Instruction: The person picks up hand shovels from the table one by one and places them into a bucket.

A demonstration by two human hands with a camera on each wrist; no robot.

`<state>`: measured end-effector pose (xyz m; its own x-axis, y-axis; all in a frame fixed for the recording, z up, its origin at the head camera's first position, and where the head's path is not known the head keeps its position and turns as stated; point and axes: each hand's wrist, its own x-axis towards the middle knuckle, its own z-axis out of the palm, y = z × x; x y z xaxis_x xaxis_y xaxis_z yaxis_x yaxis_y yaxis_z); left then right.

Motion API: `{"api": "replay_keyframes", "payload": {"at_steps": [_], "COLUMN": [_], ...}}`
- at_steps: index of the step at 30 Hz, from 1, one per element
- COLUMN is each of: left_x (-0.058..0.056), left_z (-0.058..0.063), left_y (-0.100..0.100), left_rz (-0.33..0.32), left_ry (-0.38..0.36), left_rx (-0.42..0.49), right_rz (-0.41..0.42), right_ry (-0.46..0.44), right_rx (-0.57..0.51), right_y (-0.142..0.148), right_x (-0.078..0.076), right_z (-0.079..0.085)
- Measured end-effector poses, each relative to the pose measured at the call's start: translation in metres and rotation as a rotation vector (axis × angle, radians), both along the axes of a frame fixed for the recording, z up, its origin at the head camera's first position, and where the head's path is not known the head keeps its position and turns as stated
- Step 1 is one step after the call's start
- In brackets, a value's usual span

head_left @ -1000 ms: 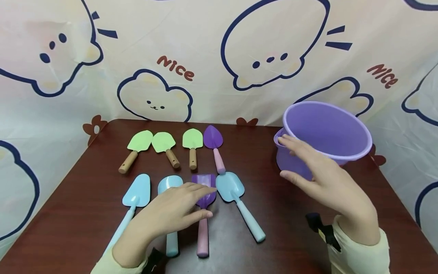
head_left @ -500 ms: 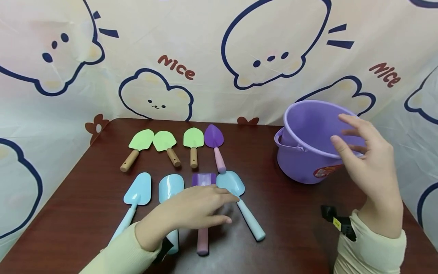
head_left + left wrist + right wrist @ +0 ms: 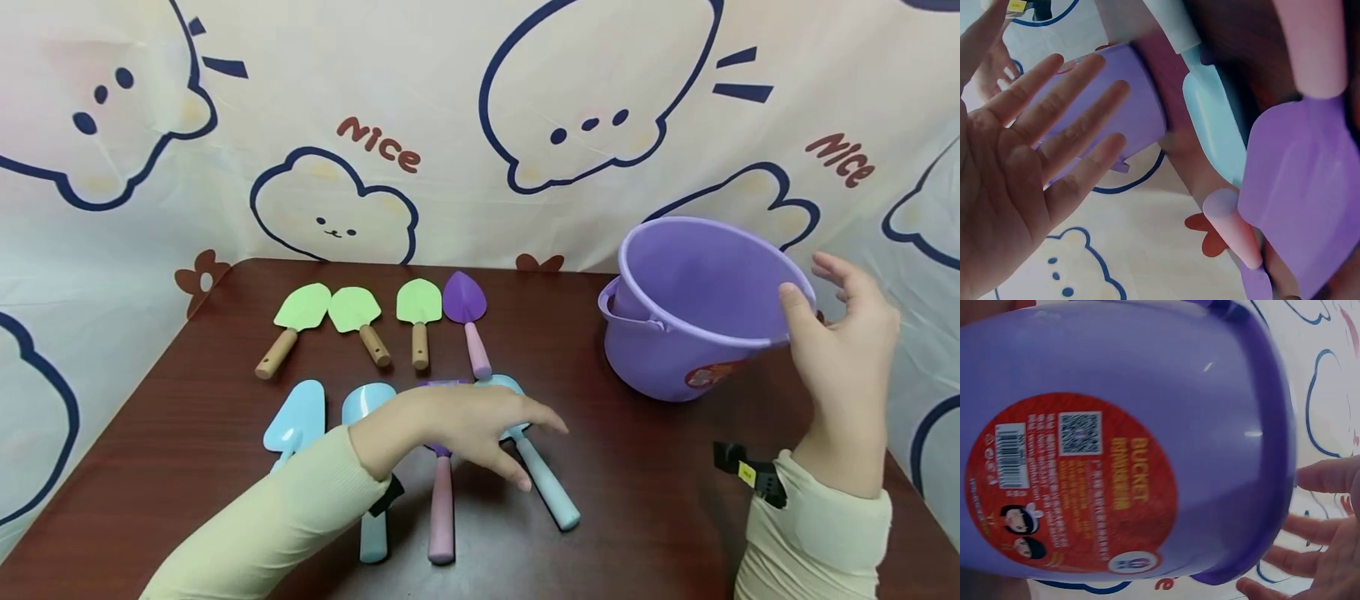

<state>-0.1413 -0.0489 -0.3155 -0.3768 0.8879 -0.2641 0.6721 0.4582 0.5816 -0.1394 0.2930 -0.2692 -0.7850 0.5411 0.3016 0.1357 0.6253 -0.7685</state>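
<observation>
A purple bucket with a red label stands at the right of the table. My right hand is at the right side of its rim, thumb by the edge and fingers spread loosely; the right wrist view has the fingertips right at the rim of the bucket. My left hand, palm down with spread fingers, hovers over a purple shovel with a pink handle and a light blue shovel, partly hiding both. Its fingers are straight and hold nothing in the left wrist view.
A blue scoop and a blue trowel lie left, partly under my left arm. Farther back lie green trowels with wooden handles and a purple trowel. A printed cloth hangs behind the table.
My right hand has moved right, from the bucket's left side across its opening to the right rim. My left hand has shifted right over the shovels. The bucket and tools have stayed put.
</observation>
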Motion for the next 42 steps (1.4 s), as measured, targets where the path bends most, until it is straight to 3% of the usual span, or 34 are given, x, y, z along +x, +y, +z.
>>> {"api": "replay_keyframes", "payload": {"at_steps": [4, 7, 13, 20, 31, 42], "left_x": [-0.01, -0.013, -0.014, -0.015, -0.011, -0.014], "left_z": [0.0, -0.004, -0.014, -0.022, -0.032, -0.042], "left_y": [0.01, 0.019, 0.032, 0.042, 0.055, 0.068], "left_rz": [-0.034, -0.069, -0.1, -0.139, -0.213, -0.229], "left_ry": [-0.011, -0.002, 0.049, 0.057, 0.131, -0.023], "left_rx": [-0.026, -0.044, -0.099, -0.118, -0.217, -0.262], "right_rz": [-0.015, -0.023, -0.044, 0.047, 0.065, 0.092], "right_ry": [-0.12, -0.188, -0.272, -0.32, -0.321, -0.309], "right_rx": [-0.157, -0.207, -0.157, -0.049, -0.066, -0.05], "right_y": [0.006, 0.01, 0.022, 0.033, 0.036, 0.035], "right_x": [-0.006, -0.009, -0.01, -0.014, -0.016, -0.014], "right_z": [0.001, -0.001, -0.007, -0.013, -0.018, -0.016]}}
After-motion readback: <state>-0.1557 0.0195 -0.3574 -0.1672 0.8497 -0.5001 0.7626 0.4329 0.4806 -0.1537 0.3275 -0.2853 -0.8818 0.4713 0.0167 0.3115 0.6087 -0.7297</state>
